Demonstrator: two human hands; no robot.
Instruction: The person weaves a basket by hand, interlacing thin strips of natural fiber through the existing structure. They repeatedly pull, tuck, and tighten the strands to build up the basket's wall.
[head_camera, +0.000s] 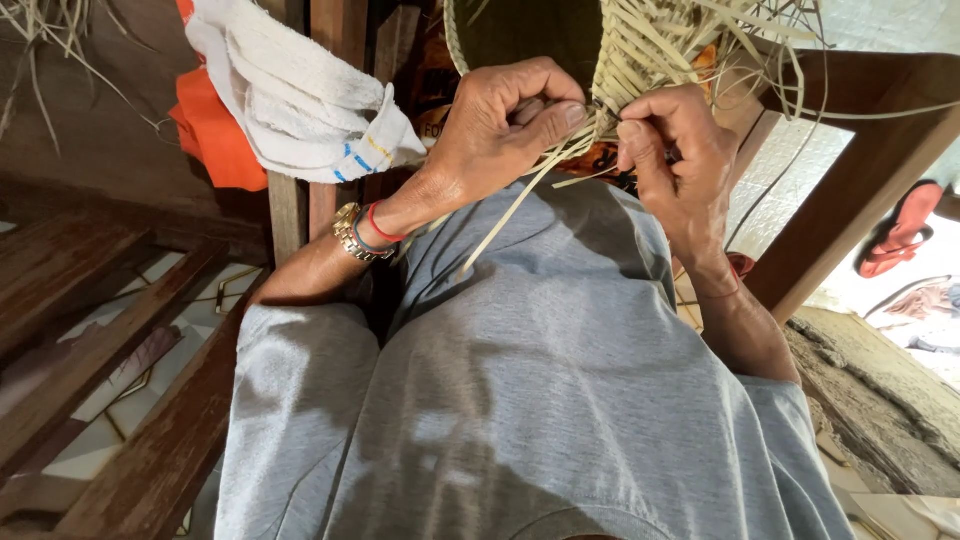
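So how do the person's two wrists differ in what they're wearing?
The left hand has a gold-coloured metal watch plus red and blue bands on its wrist; the right hand has only a thin red thread. The left wrist lies lower, over the grey shirt; the right is bent more steeply. Both hands pinch pale strips at the edge of the woven basket.

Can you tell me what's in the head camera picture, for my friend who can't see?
Two hands weave pale straw strips into a basket. The left hand pinches a strip, and the right hand grips the woven edge. A white cloth hangs nearby.
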